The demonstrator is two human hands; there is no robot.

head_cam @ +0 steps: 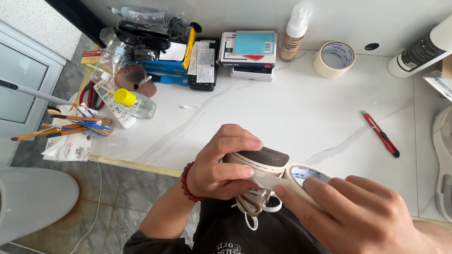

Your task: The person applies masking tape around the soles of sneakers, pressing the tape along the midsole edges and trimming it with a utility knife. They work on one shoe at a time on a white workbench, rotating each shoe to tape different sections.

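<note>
Hands meet at the near edge of the white marble-pattern counter [292, 108]. Left hand [221, 164], red bead bracelet [186, 182] on its wrist, grips a sneaker [259, 162] by the toe, thumb pressing a strip of masking tape onto the white rubber rim. Right hand [358, 211] holds the masking tape roll [306, 175] just beside the sneaker, fingers closed over it, forefinger on the pulled-out strip. Sneaker has a grey mesh toe and white laces hanging down toward the person's lap.

Relative to the sneaker: second tape roll [335, 58] far up-right near the wall, red utility knife [380, 133] to the right, pump bottle [294, 31] straight up, stacked boxes [248, 54] beside it, yellow-capped bottle [134, 102] and paintbrushes [77, 124] off to the left.
</note>
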